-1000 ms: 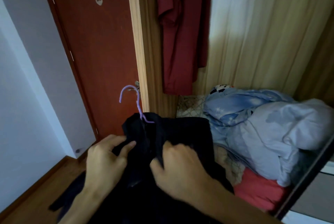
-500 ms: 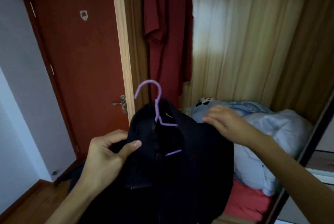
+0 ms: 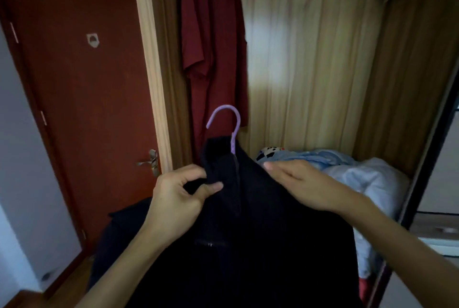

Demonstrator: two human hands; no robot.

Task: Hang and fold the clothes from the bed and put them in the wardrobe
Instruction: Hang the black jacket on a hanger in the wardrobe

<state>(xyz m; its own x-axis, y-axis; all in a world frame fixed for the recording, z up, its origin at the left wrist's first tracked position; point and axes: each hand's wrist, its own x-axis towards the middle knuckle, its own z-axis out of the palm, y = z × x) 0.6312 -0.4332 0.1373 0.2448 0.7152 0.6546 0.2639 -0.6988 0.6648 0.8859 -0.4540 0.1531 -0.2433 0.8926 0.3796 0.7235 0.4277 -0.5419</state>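
Note:
A black garment (image 3: 248, 245) hangs on a purple hanger (image 3: 229, 123) in front of the open wardrobe (image 3: 323, 59); only the hanger's hook shows above the collar. My left hand (image 3: 177, 201) pinches the left side of the collar between thumb and fingers. My right hand (image 3: 303, 183) lies with straight fingers on the garment's right shoulder. A dark red shirt (image 3: 213, 41) hangs inside the wardrobe at its left side.
A heap of light blue bedding (image 3: 347, 178) fills the wardrobe floor, with something red (image 3: 365, 287) under it. A red-brown door (image 3: 82, 99) with a metal handle (image 3: 151, 162) stands at left. The sliding wardrobe door's dark edge (image 3: 429, 153) runs down the right.
I have raised the garment and hanger toward the wardrobe. My right hand has moved from the collar to the right shoulder and flattened. The view has tilted up.

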